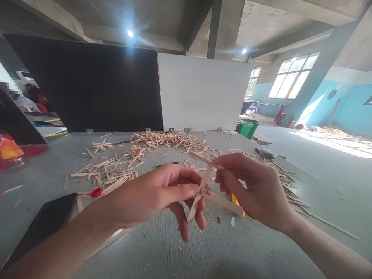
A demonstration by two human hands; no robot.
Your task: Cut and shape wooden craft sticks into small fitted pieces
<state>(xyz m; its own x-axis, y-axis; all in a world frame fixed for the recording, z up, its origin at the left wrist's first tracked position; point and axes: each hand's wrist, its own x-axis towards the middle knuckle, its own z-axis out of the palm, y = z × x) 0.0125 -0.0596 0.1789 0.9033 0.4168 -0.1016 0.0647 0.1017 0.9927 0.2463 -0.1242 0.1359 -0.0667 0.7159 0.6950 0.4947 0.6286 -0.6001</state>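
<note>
Over the middle of the table, my left hand (171, 190) pinches a small assembly of wooden craft sticks (222, 203) near the point where the sticks cross. One stick points down toward me and another reaches to the lower right. My right hand (250, 182) grips a single craft stick (200, 157) between thumb and fingers; it lies across the top end of the assembly and appears to touch it. Partly behind my right hand is a yellow and red object (236, 201), mostly hidden. Two small flat scraps (233, 221) lie on the table below.
Loose craft sticks (174, 140) are heaped at the table's back, with more (110, 174) at left and along the right edge. A dark flat object (43, 224) and a red cap (95, 192) lie left. Black and white panels (203, 93) stand behind; green bins (248, 128) stand beyond.
</note>
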